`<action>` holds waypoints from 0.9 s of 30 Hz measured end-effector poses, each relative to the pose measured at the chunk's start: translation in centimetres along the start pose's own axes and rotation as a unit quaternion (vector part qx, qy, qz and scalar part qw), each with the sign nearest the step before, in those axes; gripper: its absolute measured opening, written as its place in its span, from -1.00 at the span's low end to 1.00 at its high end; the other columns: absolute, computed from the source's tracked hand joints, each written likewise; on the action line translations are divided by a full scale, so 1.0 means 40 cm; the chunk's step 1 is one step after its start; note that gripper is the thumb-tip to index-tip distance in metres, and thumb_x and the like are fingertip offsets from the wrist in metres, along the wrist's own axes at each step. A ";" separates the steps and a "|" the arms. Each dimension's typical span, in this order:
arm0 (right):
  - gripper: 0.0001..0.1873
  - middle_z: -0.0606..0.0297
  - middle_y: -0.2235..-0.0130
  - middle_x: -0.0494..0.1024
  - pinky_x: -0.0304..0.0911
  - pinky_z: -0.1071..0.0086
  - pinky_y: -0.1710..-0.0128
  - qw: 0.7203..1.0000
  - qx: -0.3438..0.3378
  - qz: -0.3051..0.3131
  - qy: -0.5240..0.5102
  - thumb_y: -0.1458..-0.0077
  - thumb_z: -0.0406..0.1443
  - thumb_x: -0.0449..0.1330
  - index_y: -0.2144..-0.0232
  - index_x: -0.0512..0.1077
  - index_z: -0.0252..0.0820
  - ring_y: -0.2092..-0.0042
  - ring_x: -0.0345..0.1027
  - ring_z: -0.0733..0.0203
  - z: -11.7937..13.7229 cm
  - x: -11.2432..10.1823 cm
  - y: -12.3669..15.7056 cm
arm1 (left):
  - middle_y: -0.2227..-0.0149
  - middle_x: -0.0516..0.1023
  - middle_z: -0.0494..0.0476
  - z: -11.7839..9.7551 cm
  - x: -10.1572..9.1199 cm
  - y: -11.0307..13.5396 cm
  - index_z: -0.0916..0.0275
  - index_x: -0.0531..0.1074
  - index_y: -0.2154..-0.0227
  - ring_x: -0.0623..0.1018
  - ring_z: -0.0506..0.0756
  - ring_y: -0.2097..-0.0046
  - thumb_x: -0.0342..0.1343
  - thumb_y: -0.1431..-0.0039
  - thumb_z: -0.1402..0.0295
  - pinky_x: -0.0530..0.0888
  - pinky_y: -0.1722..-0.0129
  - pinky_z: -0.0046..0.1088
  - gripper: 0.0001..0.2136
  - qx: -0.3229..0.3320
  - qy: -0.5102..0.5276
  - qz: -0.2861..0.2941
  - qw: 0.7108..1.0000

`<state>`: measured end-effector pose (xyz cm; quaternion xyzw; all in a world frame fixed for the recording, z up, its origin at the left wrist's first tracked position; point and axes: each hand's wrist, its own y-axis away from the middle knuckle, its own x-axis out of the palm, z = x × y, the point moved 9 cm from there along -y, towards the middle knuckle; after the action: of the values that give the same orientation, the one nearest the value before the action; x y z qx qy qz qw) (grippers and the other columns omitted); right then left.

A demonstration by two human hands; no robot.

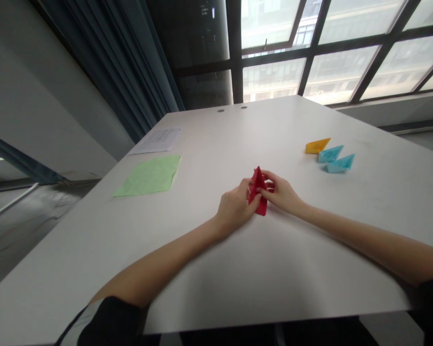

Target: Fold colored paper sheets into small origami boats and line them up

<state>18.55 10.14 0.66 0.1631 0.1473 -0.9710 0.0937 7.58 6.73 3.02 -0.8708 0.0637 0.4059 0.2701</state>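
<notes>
A folded red paper piece (259, 180), narrow and pointed at its far end, is held over the middle of the white table (209, 158). My left hand (236, 206) pinches its left side, thumb across the lower part. From the right, my right hand (281, 192) grips it too, with thumb in front and fingers behind. The fingertips cover part of the folds. Off to the right stand folded paper boats: a yellow paper boat (315, 146), a blue paper boat (331, 154) and another blue paper boat (340, 165) close together.
Sheets of green paper (149, 175) lie on the table's left side. Behind them is a white printed sheet (158, 141). Two round grommets (221, 111) sit near the far edge. A blue curtain (130, 62) and windows (274, 79) stand beyond the table.
</notes>
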 end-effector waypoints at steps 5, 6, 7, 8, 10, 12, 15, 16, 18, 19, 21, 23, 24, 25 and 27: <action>-0.58 0.26 0.23 0.53 0.39 0.35 0.32 0.998 -0.035 -0.017 0.049 0.10 -0.42 0.11 0.11 0.28 -0.11 0.24 0.44 0.22 0.024 -0.012 0.007 | 0.47 0.40 -0.04 0.025 -0.002 -0.009 0.17 0.19 0.11 0.41 -0.04 0.53 -0.02 -0.08 0.41 0.28 0.51 -0.57 -0.71 -0.023 0.061 -0.008 0.998; -0.62 0.26 0.25 0.53 0.39 0.35 0.33 0.998 -0.036 -0.025 0.054 0.09 -0.42 0.11 0.15 0.29 -0.12 0.26 0.44 0.22 0.022 -0.018 0.005 | 0.47 0.40 -0.05 0.031 -0.002 -0.012 0.17 0.20 0.12 0.41 -0.05 0.53 -0.01 -0.07 0.43 0.29 0.51 -0.58 -0.72 -0.028 0.074 -0.009 0.997; -0.66 0.27 0.27 0.54 0.39 0.35 0.33 0.997 -0.033 -0.032 0.057 0.08 -0.42 0.11 0.18 0.29 -0.13 0.27 0.44 0.23 0.018 -0.024 0.003 | 0.47 0.40 -0.05 0.039 -0.003 -0.014 0.18 0.21 0.13 0.42 -0.05 0.54 -0.01 -0.06 0.44 0.30 0.51 -0.58 -0.72 -0.035 0.089 -0.010 0.995; -0.70 0.27 0.28 0.54 0.38 0.35 0.32 0.997 -0.029 -0.040 0.056 0.08 -0.42 0.11 0.21 0.30 -0.14 0.27 0.44 0.23 0.012 -0.031 0.000 | 0.46 0.40 -0.05 0.047 -0.003 -0.016 0.18 0.23 0.15 0.42 -0.06 0.54 -0.01 -0.05 0.45 0.31 0.51 -0.59 -0.73 -0.045 0.106 -0.012 0.993; -0.75 0.26 0.29 0.54 0.38 0.35 0.32 0.997 -0.015 -0.049 0.049 0.08 -0.40 0.12 0.26 0.32 -0.15 0.30 0.44 0.24 -0.002 -0.042 -0.007 | 0.43 0.42 -0.03 0.068 -0.004 -0.020 0.19 0.25 0.17 0.43 -0.08 0.55 0.00 -0.04 0.45 0.33 0.51 -0.59 -0.76 -0.071 0.143 -0.021 0.987; -0.78 0.25 0.25 0.53 0.37 0.35 0.36 0.998 0.000 -0.052 0.034 0.08 -0.38 0.13 0.28 0.34 -0.17 0.36 0.44 0.26 -0.015 -0.048 -0.012 | 0.33 0.44 0.02 0.090 -0.003 -0.022 0.21 0.28 0.19 0.44 -0.10 0.55 0.00 -0.05 0.44 0.36 0.51 -0.60 -0.78 -0.098 0.182 -0.033 0.978; -0.78 0.25 0.22 0.51 0.35 0.37 0.41 0.999 0.013 -0.050 0.013 0.08 -0.36 0.14 0.28 0.35 -0.18 0.43 0.42 0.30 -0.022 -0.050 -0.013 | 0.18 0.45 0.10 0.118 0.004 -0.023 0.23 0.31 0.20 0.46 -0.10 0.53 0.00 -0.07 0.41 0.40 0.49 -0.58 -0.80 -0.134 0.239 -0.047 0.961; -0.77 0.25 0.22 0.51 0.35 0.38 0.41 0.999 0.015 -0.050 0.010 0.08 -0.36 0.14 0.28 0.35 -0.18 0.43 0.42 0.30 -0.021 -0.050 -0.012 | 0.15 0.45 0.13 0.125 0.007 -0.023 0.25 0.32 0.20 0.47 -0.10 0.52 0.01 -0.07 0.41 0.42 0.48 -0.57 -0.80 -0.143 0.255 -0.050 0.955; -0.77 0.26 0.23 0.51 0.34 0.38 0.40 0.999 0.013 -0.048 0.012 0.09 -0.36 0.15 0.28 0.35 -0.18 0.42 0.42 0.30 -0.017 -0.049 -0.011 | 0.13 0.46 0.15 0.135 0.015 -0.023 0.27 0.34 0.21 0.48 -0.09 0.49 0.02 -0.06 0.40 0.44 0.46 -0.56 -0.80 -0.157 0.286 -0.053 0.944; -0.77 0.27 0.23 0.51 0.34 0.38 0.39 0.999 0.010 -0.048 0.015 0.09 -0.36 0.15 0.28 0.36 -0.18 0.41 0.42 0.29 -0.015 -0.049 -0.011 | 0.13 0.46 0.15 0.138 0.018 -0.024 0.27 0.35 0.22 0.49 -0.07 0.47 0.03 -0.06 0.40 0.45 0.45 -0.55 -0.80 -0.159 0.303 -0.053 0.938; -0.78 0.26 0.23 0.51 0.34 0.37 0.36 0.998 -0.001 -0.052 0.019 0.08 -0.36 0.14 0.28 0.36 -0.19 0.40 0.42 0.29 -0.014 -0.054 -0.012 | 0.15 0.48 0.15 0.142 0.027 -0.026 0.28 0.38 0.22 0.52 -0.03 0.40 0.02 -0.06 0.40 0.47 0.39 -0.52 -0.80 -0.158 0.340 -0.046 0.926; -0.79 0.26 0.22 0.51 0.34 0.35 0.32 0.998 -0.013 -0.051 0.022 0.06 -0.36 0.13 0.28 0.37 -0.19 0.38 0.42 0.28 -0.019 -0.060 -0.017 | 0.20 0.51 0.14 0.148 0.037 -0.028 0.29 0.42 0.25 0.54 0.01 0.34 0.03 -0.06 0.41 0.48 0.33 -0.49 -0.80 -0.161 0.369 -0.036 0.915; -0.79 0.26 0.21 0.51 0.34 0.34 0.31 0.999 -0.017 -0.044 0.023 0.05 -0.36 0.13 0.27 0.37 -0.19 0.37 0.42 0.27 -0.024 -0.062 -0.019 | 0.22 0.53 0.14 0.153 0.043 -0.029 0.30 0.44 0.26 0.54 0.02 0.32 0.04 -0.04 0.42 0.48 0.31 -0.47 -0.81 -0.167 0.379 -0.031 0.910; -0.79 0.25 0.21 0.51 0.34 0.33 0.30 0.999 -0.020 -0.031 0.023 0.05 -0.35 0.13 0.27 0.38 -0.19 0.36 0.43 0.26 -0.032 -0.060 -0.022 | 0.25 0.54 0.14 0.160 0.048 -0.029 0.31 0.46 0.28 0.54 0.03 0.31 0.05 -0.02 0.43 0.48 0.29 -0.46 -0.81 -0.176 0.387 -0.027 0.905; -0.78 0.24 0.23 0.52 0.35 0.31 0.27 0.999 -0.020 0.015 0.021 0.03 -0.31 0.14 0.25 0.39 -0.19 0.33 0.44 0.22 -0.049 -0.051 -0.027 | 0.28 0.55 0.15 0.176 0.058 -0.027 0.32 0.49 0.32 0.54 0.05 0.30 0.08 0.03 0.45 0.48 0.27 -0.43 -0.82 -0.201 0.399 -0.025 0.894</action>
<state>20.75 12.04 -0.15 0.1836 0.1658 -0.9629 0.1081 4.73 11.58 -1.95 -0.9966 0.0612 0.0216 0.0516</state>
